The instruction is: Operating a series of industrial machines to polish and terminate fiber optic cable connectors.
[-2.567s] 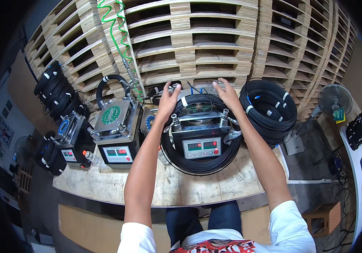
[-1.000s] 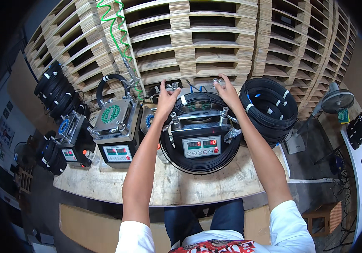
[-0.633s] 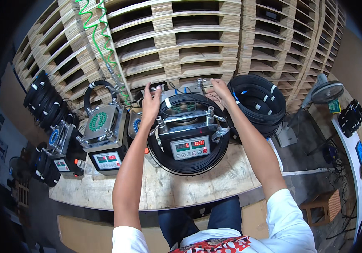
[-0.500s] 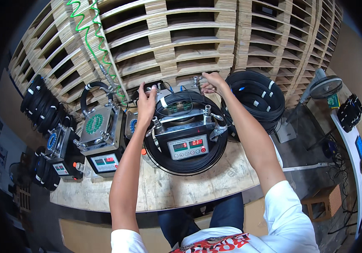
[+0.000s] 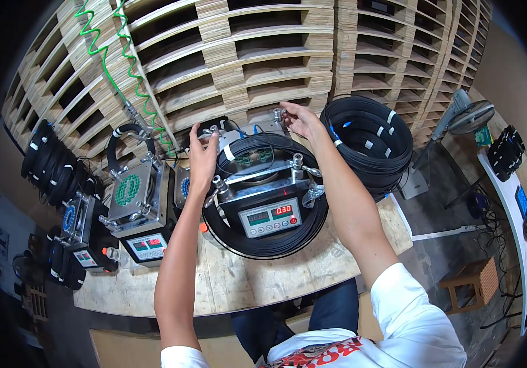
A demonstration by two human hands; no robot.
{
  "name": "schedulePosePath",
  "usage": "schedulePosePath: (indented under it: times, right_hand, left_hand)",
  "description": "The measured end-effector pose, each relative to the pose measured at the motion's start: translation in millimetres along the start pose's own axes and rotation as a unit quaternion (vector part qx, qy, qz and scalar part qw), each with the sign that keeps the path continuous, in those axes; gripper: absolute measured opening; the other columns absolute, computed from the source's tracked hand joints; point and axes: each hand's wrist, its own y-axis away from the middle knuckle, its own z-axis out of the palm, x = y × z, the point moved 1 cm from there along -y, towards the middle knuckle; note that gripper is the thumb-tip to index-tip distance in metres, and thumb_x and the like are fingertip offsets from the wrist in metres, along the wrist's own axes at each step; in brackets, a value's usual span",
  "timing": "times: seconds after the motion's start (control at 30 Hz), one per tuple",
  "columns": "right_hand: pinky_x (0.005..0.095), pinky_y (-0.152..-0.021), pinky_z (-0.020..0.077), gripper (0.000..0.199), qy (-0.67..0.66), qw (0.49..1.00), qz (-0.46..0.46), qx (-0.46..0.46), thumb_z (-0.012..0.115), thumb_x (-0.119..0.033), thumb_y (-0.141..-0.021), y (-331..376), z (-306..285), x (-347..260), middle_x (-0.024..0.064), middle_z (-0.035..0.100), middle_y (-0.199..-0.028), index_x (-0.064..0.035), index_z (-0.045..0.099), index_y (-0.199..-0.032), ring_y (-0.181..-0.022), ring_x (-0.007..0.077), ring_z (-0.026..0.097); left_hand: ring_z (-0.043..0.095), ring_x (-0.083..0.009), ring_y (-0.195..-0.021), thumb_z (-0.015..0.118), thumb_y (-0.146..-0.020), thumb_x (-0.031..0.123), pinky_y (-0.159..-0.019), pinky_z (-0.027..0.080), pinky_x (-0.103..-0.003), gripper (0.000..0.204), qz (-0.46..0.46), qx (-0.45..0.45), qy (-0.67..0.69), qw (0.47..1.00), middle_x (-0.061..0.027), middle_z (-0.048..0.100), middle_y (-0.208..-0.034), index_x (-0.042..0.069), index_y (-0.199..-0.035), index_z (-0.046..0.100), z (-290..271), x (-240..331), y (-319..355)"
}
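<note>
Two hands, both at the far side of the middle machine, neither clearly holding anything. Left hand (image 5: 203, 156): thumb by the left rear knob (image 5: 215, 131), index up and apart, so part-spread; can't tell if it grips. Right hand (image 5: 303, 121): loose, fingers half-curled, index toward the right rear post (image 5: 277, 115); contact, can't tell. Key relation I'd log: knob lies just right of the left hand, post just left of the right hand, so each hand has its own one nearest, and the line between them runs left to right, right end farther away. Both forearms reach forward from the lower edge, the right one bent more. Machine (image 5: 263, 191) sits between the forearms, nearer the body than the hands, wide side across, lit front panel (image 5: 269, 219) facing me. Black cable coil (image 5: 269, 248) passes in front, below that panel; more black cable crosses the top. Outward: green-ring machine (image 5: 127, 189) on the left, blue-ring machine (image 5: 69, 218) beyond it, stacked black coils (image 5: 367, 145) on the right, all on the wooden table (image 5: 239, 288). Pallets (image 5: 217, 55) behind, fan (image 5: 473, 115) far right.
</note>
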Motion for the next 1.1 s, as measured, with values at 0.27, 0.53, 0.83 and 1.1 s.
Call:
schedulePosePath:
  times: [0.27,0.53,0.83,1.1]
  right_hand:
    - [0.0311,-0.055,0.0527,0.027,0.377,0.894,-0.241,0.035,0.063,-0.01,-0.089,-6.2,6.3,-16.3,0.0128,0.071,-0.083,0.0001,0.07,-0.113,-0.065,0.0136,0.064]
    - [0.0446,-0.094,0.0507,0.056,0.667,0.704,-0.233,0.076,0.074,-0.021,-0.079,37.0,66.2,-14.2,0.03,0.063,-0.121,-0.0005,0.056,-0.127,-0.114,0.0425,0.061]
    - [0.0322,-0.088,0.0499,0.037,0.541,0.787,-0.241,-0.173,0.043,0.004,-0.086,27.1,64.9,-18.2,0.0147,0.074,-0.1,0.0042,0.065,-0.116,-0.096,0.0228,0.07]
    - [0.0402,-0.091,0.0495,0.039,0.537,0.748,-0.39,-0.017,0.048,-0.031,-0.105,119.6,71.9,-10.5,0.0229,0.067,-0.114,-0.0016,0.061,-0.126,-0.106,0.0373,0.066]
  left_hand:
    - [0.064,-0.0256,-0.095,0.061,-0.096,0.025,-0.089,0.049,-0.037,0.064,0.006,0.001,-0.007,1.0,-0.0157,0.067,-0.103,0.005,-0.149,0.034,10.9,-1.2,-3.6]
    - [0.065,-0.0238,-0.088,0.063,-0.092,0.022,-0.085,0.049,-0.036,0.066,0.001,0.017,-0.006,1.0,-0.0138,0.068,-0.093,0.003,-0.148,0.036,1.1,0.1,0.3]
    - [0.067,-0.0277,-0.088,0.065,-0.089,0.021,-0.085,0.05,-0.038,0.07,0.011,0.022,0.002,1.0,-0.0154,0.069,-0.092,0.001,-0.148,0.034,11.9,-6.6,-6.8]
    - [0.058,-0.026,-0.097,0.068,-0.09,0.03,-0.085,0.048,-0.039,0.086,-0.098,0.025,0.055,0.993,-0.0149,0.059,-0.108,0.007,-0.156,0.019,-1.3,-22.7,-12.0]
